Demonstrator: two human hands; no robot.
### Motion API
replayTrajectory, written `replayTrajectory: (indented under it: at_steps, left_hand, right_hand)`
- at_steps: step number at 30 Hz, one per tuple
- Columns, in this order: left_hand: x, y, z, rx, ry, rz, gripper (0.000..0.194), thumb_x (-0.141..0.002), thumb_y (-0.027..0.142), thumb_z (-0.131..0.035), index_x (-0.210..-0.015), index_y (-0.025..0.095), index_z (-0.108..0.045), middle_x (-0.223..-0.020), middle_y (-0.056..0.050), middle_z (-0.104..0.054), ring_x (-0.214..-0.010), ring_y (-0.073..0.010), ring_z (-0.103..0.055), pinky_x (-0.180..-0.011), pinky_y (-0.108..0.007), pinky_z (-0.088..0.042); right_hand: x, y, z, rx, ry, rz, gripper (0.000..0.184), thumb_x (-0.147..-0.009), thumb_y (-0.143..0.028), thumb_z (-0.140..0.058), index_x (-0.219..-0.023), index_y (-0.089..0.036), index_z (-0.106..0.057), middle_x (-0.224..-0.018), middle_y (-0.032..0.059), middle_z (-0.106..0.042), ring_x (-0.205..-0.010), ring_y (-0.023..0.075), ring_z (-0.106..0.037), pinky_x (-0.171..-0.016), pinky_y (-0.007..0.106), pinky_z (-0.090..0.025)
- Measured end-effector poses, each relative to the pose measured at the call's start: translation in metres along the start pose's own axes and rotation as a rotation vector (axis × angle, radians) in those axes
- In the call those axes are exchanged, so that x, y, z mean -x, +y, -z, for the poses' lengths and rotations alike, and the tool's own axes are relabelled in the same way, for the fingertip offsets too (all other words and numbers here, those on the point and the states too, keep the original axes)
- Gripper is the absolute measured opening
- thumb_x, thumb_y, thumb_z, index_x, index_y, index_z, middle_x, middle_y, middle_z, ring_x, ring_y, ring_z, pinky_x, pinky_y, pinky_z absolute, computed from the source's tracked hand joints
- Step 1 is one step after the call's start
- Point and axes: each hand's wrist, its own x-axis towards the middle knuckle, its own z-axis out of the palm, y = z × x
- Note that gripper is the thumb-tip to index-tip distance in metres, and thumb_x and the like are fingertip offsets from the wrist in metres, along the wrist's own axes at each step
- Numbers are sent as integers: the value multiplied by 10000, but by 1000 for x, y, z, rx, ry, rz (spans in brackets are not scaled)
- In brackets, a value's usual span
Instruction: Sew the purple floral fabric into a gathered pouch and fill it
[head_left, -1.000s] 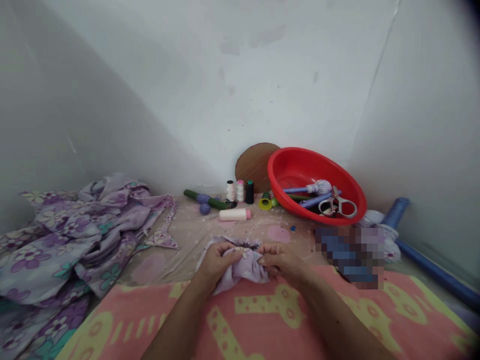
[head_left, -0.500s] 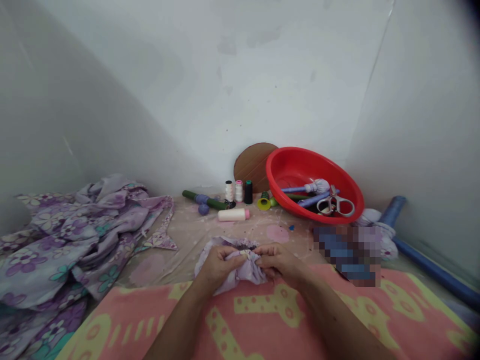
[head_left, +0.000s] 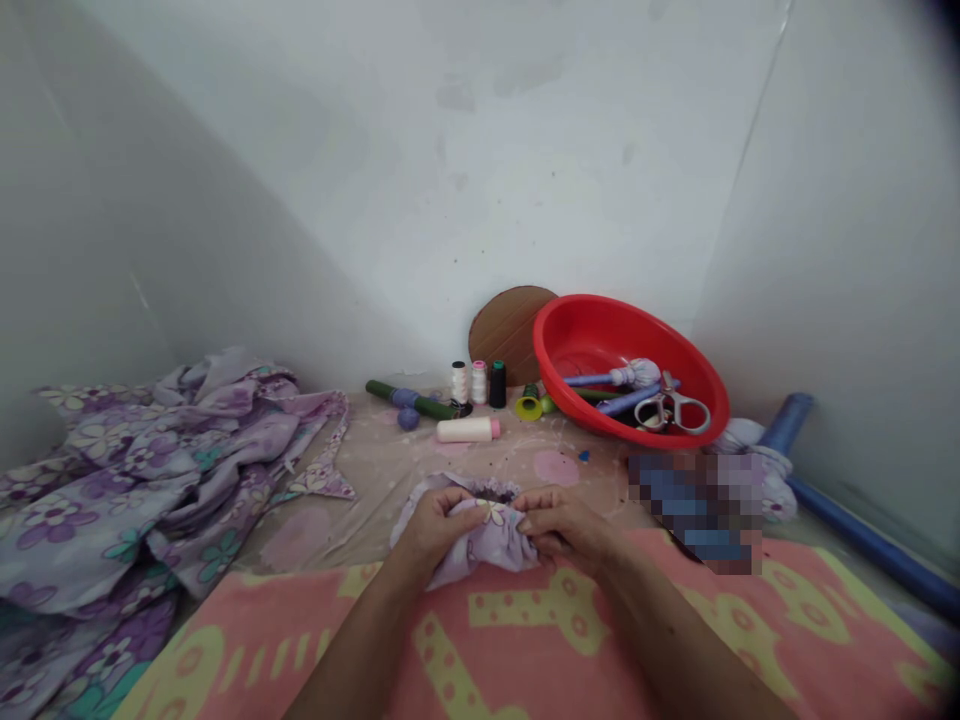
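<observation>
Moved: lilac cloth (head_left: 487,545) rolled slightly between the hands, small white flower print now on top of the fold; hands about where they were.

Left hand (head_left: 439,530): closed, gripping the cloth, thumb on top of the fold.

Right hand (head_left: 566,525): closed, fingers pinching the other side of the same cloth.

Cloth: bunched, dark gathered edge along the top, held over the line where the pink blanket (head_left: 525,670) meets the beige sheet (head_left: 390,470).

Ahead on sheet: three thread spools (head_left: 478,382), cream thread cone (head_left: 465,430), green stick (head_left: 412,400).

Right of those: red basin (head_left: 559,340) holding scissors (head_left: 671,412), tilted against a round wooden board (head_left: 510,325).

Left: heap of floral fabric (head_left: 150,470).

Far right: blue tube (head_left: 870,545), blurred patch (head_left: 694,510) beside it.
</observation>
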Motion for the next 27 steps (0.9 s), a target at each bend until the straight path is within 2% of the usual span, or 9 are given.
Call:
replayTrajectory:
  at_steps: [9, 18, 27]
  left_hand:
    - [-1, 0, -1, -36, -3, -10, 232, -545, 324, -667, -561, 115, -566, -492, 33, -499, -462, -82, -410, -448, -191, -302]
    - [-4, -7, -2, -65, -10, -29, 258, -547, 331, -665, -538, 116, -524, -486, 45, -437, -461, -66, -355, -435, -179, -258]
    - [-5, -11, -2, -52, -73, -17, 294, -574, 378, -655, -554, 124, -508, -483, 59, -417, -451, -59, -343, -433, -172, -237]
  right_hand:
    - [-1, 2, 0, -14, 1, 5, 120, -606, -163, -583, -705, -93, -593, -350, -82, -368, -277, 10, -240, -324, 154, -207]
    - [-3, 7, 1, 10, 7, 58, 134, -590, -166, -602, -702, -94, -592, -397, -68, -405, -323, 19, -288, -353, 149, -236]
    - [-5, 8, 0, 25, 25, 75, 148, -569, -168, -600, -700, -104, -575, -438, -56, -440, -351, 27, -317, -363, 149, -228]
